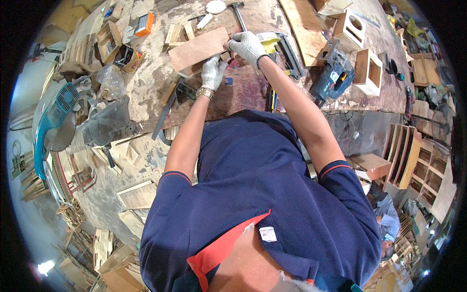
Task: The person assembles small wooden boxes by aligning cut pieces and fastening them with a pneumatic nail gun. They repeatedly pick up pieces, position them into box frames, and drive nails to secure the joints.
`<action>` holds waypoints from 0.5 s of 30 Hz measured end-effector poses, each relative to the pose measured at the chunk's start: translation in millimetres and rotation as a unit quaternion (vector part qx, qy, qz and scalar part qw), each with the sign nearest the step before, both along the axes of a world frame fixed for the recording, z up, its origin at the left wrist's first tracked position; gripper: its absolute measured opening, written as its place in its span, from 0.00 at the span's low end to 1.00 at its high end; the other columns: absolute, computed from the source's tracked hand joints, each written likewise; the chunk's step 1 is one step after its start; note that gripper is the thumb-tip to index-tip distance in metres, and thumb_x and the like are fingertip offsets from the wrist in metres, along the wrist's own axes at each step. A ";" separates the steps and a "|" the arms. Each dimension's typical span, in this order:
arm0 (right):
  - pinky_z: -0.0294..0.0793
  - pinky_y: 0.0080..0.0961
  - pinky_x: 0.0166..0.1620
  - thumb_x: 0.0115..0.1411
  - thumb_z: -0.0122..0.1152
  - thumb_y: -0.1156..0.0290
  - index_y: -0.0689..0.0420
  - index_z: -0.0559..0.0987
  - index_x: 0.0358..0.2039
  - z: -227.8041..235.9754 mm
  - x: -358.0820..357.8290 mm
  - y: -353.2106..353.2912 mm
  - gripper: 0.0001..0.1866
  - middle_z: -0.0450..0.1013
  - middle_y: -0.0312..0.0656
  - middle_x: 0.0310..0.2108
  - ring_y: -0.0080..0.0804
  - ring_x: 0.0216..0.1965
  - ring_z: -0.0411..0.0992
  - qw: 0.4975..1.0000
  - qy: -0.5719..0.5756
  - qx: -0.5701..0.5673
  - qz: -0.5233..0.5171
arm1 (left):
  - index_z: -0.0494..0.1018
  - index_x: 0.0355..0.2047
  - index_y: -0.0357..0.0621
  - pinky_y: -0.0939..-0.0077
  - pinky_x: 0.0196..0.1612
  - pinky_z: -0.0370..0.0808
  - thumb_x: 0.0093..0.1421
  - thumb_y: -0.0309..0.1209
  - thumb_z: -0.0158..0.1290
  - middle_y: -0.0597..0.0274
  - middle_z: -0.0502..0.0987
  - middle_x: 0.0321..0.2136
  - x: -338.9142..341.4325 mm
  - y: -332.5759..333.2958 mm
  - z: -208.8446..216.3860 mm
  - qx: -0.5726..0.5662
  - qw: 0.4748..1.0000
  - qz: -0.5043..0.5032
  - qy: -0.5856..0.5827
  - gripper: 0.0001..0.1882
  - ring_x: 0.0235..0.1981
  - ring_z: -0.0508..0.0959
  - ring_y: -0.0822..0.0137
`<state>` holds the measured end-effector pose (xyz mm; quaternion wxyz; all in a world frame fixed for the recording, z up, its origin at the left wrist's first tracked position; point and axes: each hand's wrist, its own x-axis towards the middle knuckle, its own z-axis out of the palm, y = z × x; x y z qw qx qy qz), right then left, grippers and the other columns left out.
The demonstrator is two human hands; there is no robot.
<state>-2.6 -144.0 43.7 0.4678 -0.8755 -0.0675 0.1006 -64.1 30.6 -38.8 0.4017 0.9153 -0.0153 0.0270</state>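
Observation:
A flat reddish-brown wooden board point(199, 48) lies tilted over what looks like a small wooden box frame, mostly hidden beneath it. My left hand point(213, 73), in a white knit glove, is closed at the board's near edge, gripping the piece from below; its fingertips are partly hidden. At the board's right end, my gloved right hand point(247, 47) has its fingers bent in a pinch against the corner. Just right of this hand rests a yellow and black nail gun point(288, 54). Beyond the hands lies a hammer point(239, 18).
A blue jigsaw point(332, 78) and open wooden boxes point(368, 72) stand on the right of the worn workbench point(272, 104). To the left are a teal circular-blade saw point(56, 114), a clear plastic bag point(111, 82) and an orange carton point(144, 24). Another person point(388, 221) is at lower right.

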 end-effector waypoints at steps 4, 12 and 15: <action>0.79 0.39 0.40 0.57 0.62 0.55 0.59 0.86 0.31 -6.3 4.0 0.3 0.19 0.80 0.51 0.24 0.46 0.29 0.80 0.999 -0.037 -0.014 -0.002 | 0.80 0.45 0.40 0.58 0.39 0.78 0.61 0.36 0.62 0.44 0.83 0.34 6.1 5.2 -8.3 0.036 0.998 -0.024 -0.055 0.16 0.36 0.84 0.46; 0.77 0.36 0.37 0.56 0.66 0.54 0.59 0.87 0.32 -14.9 9.2 -2.0 0.19 0.80 0.46 0.22 0.37 0.27 0.79 1.000 0.013 0.023 -0.013 | 0.81 0.47 0.45 0.54 0.42 0.78 0.61 0.41 0.61 0.46 0.84 0.35 11.4 6.2 -3.4 0.038 0.998 -0.041 -0.033 0.18 0.39 0.83 0.45; 0.77 0.35 0.37 0.55 0.67 0.54 0.59 0.87 0.32 -17.5 10.6 0.3 0.18 0.80 0.46 0.23 0.35 0.26 0.77 0.998 0.039 0.046 -0.019 | 0.81 0.49 0.47 0.53 0.44 0.78 0.61 0.43 0.60 0.46 0.84 0.37 13.4 8.8 -0.7 0.090 0.995 -0.045 -0.018 0.19 0.41 0.83 0.44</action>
